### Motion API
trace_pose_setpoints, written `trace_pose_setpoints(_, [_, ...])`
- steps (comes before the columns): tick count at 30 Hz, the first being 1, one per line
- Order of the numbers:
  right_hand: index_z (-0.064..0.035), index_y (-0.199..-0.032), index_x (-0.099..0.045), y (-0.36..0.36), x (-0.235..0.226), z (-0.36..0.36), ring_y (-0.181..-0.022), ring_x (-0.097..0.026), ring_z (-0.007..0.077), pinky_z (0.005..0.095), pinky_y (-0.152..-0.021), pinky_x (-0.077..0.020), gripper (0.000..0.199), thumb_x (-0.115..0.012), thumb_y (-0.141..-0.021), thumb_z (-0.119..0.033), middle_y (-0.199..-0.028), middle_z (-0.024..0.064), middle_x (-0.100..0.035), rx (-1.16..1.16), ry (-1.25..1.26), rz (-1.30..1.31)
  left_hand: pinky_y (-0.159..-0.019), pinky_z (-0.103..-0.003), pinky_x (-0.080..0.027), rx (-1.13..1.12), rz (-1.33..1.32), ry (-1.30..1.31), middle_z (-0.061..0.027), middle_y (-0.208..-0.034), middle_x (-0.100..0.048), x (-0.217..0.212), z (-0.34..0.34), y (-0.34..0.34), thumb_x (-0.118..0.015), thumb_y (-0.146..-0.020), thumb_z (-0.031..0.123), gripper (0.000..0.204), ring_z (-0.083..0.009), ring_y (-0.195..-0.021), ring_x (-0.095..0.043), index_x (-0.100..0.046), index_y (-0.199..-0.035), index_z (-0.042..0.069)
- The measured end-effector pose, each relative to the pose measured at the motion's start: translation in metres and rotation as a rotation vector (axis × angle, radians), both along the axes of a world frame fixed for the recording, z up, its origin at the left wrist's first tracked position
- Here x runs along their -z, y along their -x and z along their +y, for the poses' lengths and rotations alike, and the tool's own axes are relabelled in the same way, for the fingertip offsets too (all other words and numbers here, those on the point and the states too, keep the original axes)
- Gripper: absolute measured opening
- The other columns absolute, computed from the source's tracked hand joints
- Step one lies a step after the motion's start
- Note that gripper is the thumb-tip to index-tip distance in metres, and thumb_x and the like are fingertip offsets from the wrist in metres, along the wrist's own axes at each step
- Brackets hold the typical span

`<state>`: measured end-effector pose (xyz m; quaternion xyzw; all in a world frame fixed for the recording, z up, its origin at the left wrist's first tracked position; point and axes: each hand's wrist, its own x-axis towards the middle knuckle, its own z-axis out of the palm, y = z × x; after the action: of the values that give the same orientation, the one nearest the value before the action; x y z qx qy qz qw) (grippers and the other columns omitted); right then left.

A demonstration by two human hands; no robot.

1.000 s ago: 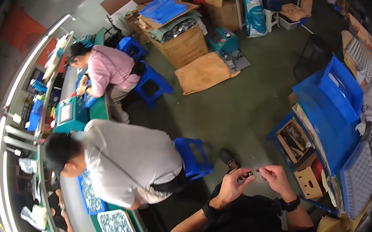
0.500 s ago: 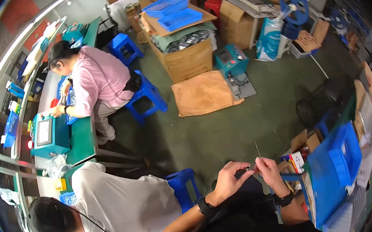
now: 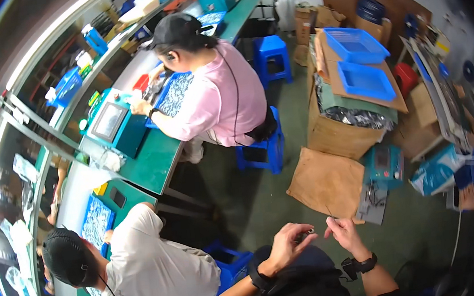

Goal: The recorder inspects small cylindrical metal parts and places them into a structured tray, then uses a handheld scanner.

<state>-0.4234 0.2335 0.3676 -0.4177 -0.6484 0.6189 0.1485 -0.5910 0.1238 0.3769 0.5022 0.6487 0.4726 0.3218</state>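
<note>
My left hand is raised at the bottom centre, thumb and fingers pinched round a small dark piece with a shiny round end. What kind of piece it is I cannot make out. Just to the right, my right hand pinches a thin, dark, needle-like rod that points upward. A short gap separates the two hands. Both wrists wear black bands.
At the left, a person in a white shirt and one in a pink shirt work at a green bench with blue trays. Beyond my hands lie flat cardboard, a teal machine and a large carton.
My view has swung left, so the bench and both people appear larger and the shelf at the right has gone. My hands have drawn slightly apart, still pinching their pieces.
</note>
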Motion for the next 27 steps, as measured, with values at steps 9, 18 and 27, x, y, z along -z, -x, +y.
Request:
trace_pose_setpoints(9, [0.0016, -0.068, -0.061, 0.048, 0.01, 0.079, -0.054, -0.052, 0.0081, 0.0242, -0.05, -0.0391, 0.034, -0.052, -0.091, -0.022, -0.056, 0.003, -0.056, -0.235, -0.17, -0.037, -0.061, -0.029, -0.048, -0.248, -0.072, 0.081, -0.0074, -0.081, -0.061, 0.018, 0.048, 0.045, -0.071, -0.077, 0.023, 0.024, -0.0192, -0.072, -0.059, -0.065, -0.094, 0.007])
trace_pose_setpoints(18, [0.001, -0.069, -0.061, 0.123, 0.012, 0.082, -0.053, -0.058, 0.0176, 0.0291, -0.051, -0.043, 0.028, -0.056, -0.087, -0.02, -0.058, 0.0098, -0.06, -0.328, -0.229, -0.11, -0.062, -0.03, -0.048, -0.234, 0.008, -0.153, -0.0072, -0.081, -0.061, 0.023, 0.073, 0.122, -0.071, -0.077, 0.024, 0.025, -0.0197, -0.071, -0.057, -0.065, -0.094, 0.006])
trace_pose_setpoints(27, [-0.0002, -0.073, -0.062, 0.236, -0.015, 0.064, -0.053, -0.058, 0.0212, 0.0294, -0.051, -0.0431, 0.023, -0.055, -0.087, -0.018, -0.059, 0.0104, -0.059, -0.561, -0.354, -0.151, -0.068, -0.032, -0.049, -0.339, -0.195, -0.118, -0.0087, -0.082, -0.063, 0.032, 0.042, 0.191, -0.069, -0.078, 0.019, 0.021, -0.023, -0.077, -0.059, -0.066, -0.094, 0.006])
